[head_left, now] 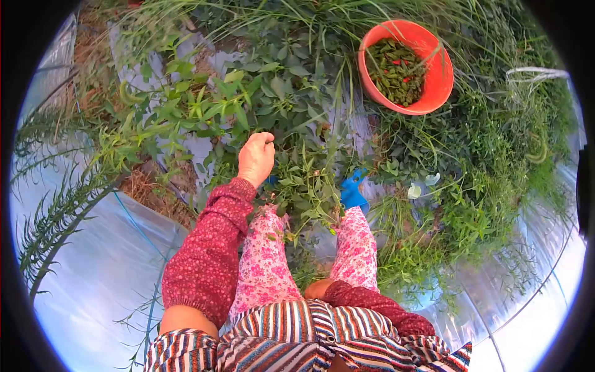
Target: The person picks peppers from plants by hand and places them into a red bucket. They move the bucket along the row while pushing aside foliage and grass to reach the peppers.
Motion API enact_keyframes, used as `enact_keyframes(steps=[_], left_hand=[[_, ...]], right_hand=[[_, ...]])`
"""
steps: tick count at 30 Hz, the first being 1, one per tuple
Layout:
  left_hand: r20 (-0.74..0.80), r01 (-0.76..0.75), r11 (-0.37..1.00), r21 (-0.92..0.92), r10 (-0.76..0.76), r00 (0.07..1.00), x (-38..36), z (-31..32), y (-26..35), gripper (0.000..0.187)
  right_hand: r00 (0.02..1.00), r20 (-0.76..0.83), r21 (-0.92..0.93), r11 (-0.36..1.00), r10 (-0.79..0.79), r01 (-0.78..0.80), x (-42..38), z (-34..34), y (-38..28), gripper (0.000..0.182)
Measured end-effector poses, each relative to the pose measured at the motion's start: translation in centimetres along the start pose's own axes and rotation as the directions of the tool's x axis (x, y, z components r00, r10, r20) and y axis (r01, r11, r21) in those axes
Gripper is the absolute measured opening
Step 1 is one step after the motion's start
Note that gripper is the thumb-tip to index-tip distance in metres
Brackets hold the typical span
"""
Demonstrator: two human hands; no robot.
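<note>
My left hand (256, 160) reaches forward among the leafy green plants (279, 90), with its fingers curled together. Whatever those fingers hold, if anything, is hidden from the camera. Close to my lap, my right hand (317, 289) is bent inward, and its fingers are out of sight. A leafy, drooping plant (307, 186) grows between my legs, just below and right of the left hand. To the upper right stands a red bucket (441, 77) partly filled with green peppers (396, 77), a few red ones among them.
A blue shoe (353, 191) is on my right foot. Tall grass (322, 18) and weeds (483, 142) crowd the far side and right. Clear plastic sheeting (105, 248) lies at the left, and more sheeting (508, 297) at the right. Pale ground film (198, 149) shows between plants.
</note>
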State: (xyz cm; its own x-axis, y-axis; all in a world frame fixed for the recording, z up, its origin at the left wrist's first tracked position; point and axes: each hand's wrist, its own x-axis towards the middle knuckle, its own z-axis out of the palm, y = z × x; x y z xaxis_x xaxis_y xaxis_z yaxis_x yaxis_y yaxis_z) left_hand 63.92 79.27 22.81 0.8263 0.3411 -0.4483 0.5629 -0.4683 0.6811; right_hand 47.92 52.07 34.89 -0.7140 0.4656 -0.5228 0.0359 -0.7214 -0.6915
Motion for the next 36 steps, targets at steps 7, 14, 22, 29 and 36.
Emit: enact_keyframes(steps=[7, 14, 22, 29, 36], left_hand=[[0.032, 0.163, 0.972, -0.172, -0.160, 0.987, -2.0, -4.1, -4.3, 0.015], [0.004, 0.171, 0.970, -0.171, -0.173, 0.985, 0.3, -5.1, -6.1, 0.014], [-0.104, -0.179, 0.907, -0.383, 0.150, 0.983, 10.1, -2.1, -0.5, 0.023], [0.513, -0.180, 0.920, 0.348, -0.026, 0.858, 15.9, 4.6, 0.9, 0.037], [0.508, -0.410, 0.805, 0.428, 0.161, 0.846, 7.5, 1.7, -4.5, 0.020]], right_hand=[[0.997, 0.029, 0.135, 0.989, -0.067, 0.062, -3.2, -3.6, -3.5, 0.036], [0.997, -0.075, -0.002, 1.000, 0.010, -0.011, -3.8, -8.8, -7.5, 0.030], [0.956, 0.272, -0.154, 0.986, 0.108, -0.068, -1.7, -10.8, -5.5, 0.033], [0.932, -0.360, -0.004, 1.000, 0.026, -0.030, -5.2, -20.1, -0.4, 0.018], [0.918, -0.394, 0.419, 0.899, 0.051, 0.130, -8.2, -24.6, 1.1, 0.020]])
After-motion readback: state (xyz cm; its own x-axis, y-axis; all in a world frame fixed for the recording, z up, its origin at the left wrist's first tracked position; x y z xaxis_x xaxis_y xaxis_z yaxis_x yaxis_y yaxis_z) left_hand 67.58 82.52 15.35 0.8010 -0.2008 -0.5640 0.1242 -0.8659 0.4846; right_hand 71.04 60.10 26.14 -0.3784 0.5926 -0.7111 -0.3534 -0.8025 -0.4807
